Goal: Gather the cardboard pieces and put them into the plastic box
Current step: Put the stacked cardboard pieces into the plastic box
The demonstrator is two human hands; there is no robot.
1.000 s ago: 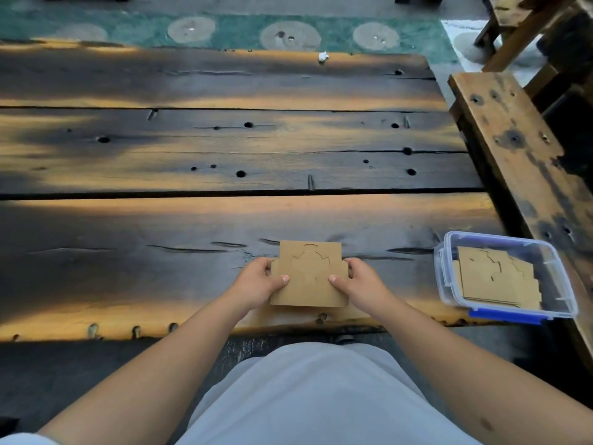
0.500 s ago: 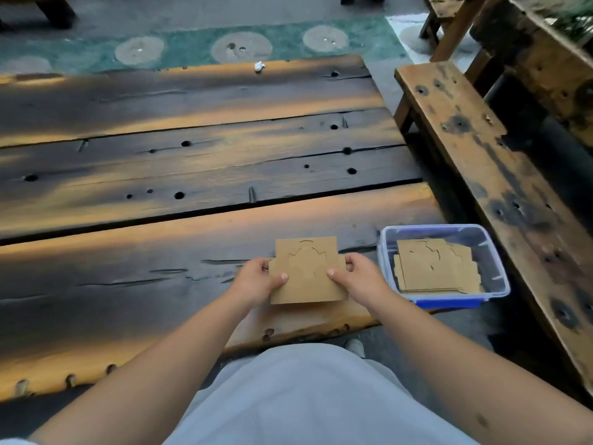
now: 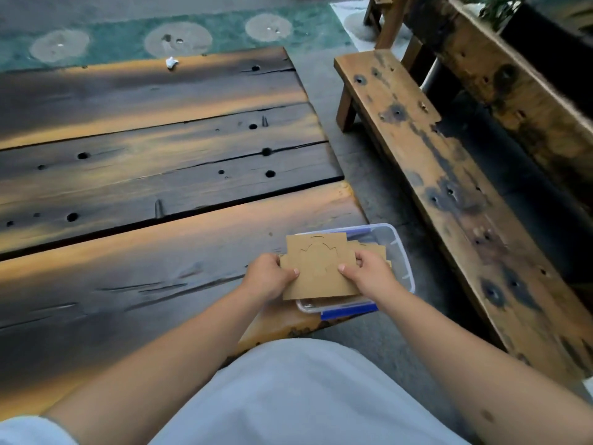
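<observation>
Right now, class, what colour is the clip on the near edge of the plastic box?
Blue. The clip shows best in the head view, below the held cardboard.

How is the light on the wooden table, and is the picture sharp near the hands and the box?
Head view: warm orange light streaks the dark wooden table; the cardboard stack, both hands and the plastic box look fairly sharp; the bench is softly blurred, and wide-angle distortion bends the plank lines.

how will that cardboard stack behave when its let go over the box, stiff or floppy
Probably stiff: the cardboard stack stays flat though the left hand and right hand pinch only its side edges. Likely light, since fingertips carry it. Loose sheets may fan apart as they land in the plastic box.
</observation>
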